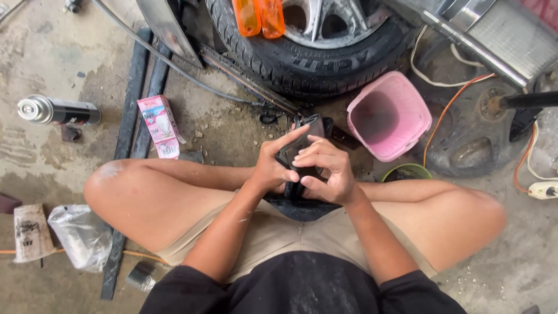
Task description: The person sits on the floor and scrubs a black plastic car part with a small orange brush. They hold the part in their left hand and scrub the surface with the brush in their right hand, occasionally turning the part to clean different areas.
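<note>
Sitting cross-legged on the concrete floor (46,151), tyre (308,61) at its far edge and pink bucket (388,116) beside, I keep the small black part (302,152) over my lap, left hand (268,168) and right hand (324,171) both clamped on it for control.

Black short-sleeved shirt (302,285) with pale dusty specks. Beige shorts (290,232), seam down the middle. Bare forearms, bare knees, whitish dust on one knee. Bare left hand (270,166) and right hand (325,171), no gloves, no rings.
</note>
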